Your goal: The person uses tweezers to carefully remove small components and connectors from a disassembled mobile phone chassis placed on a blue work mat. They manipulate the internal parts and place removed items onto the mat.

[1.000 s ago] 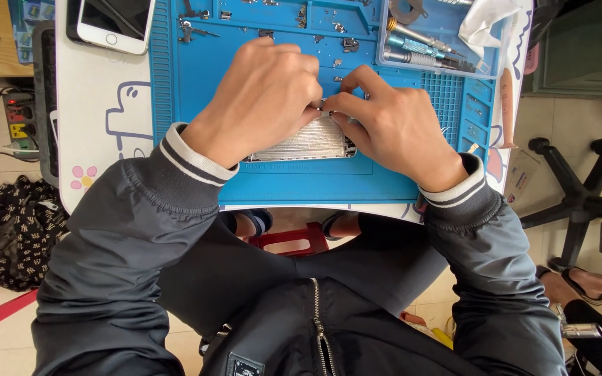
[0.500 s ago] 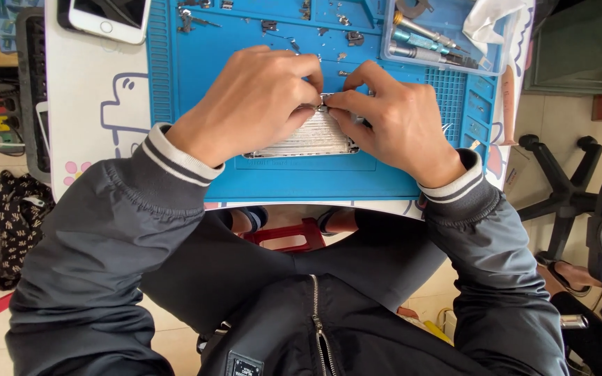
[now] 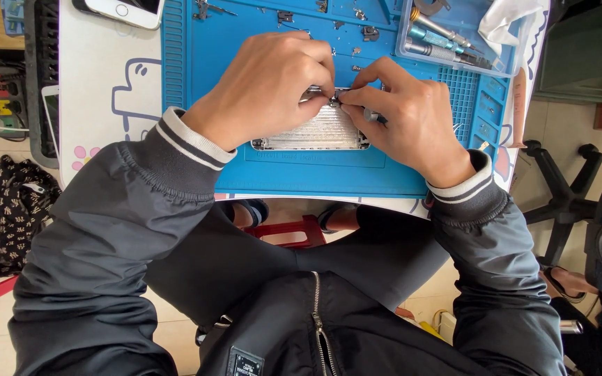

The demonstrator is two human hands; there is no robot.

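Observation:
A silver phone housing [image 3: 315, 132] lies on a blue work mat [image 3: 203, 63]. My left hand [image 3: 266, 87] rests over its upper left part, fingers curled and pressing on its top edge. My right hand [image 3: 405, 115] pinches a thin dark tool [image 3: 371, 115], its tip meeting the housing's top edge near my left fingertips. Most of the housing's upper half is hidden under both hands.
A clear tray [image 3: 454, 35] of screwdrivers and a white cloth sits at the mat's top right. Small screws and metal parts [image 3: 360, 31] lie along the mat's top. A white phone [image 3: 123, 10] lies top left. A dark bag [image 3: 1, 212] and chair base [image 3: 559, 202] stand on the floor.
The view has shifted slightly; both hands stay together over the housing's top edge with only small finger movement.

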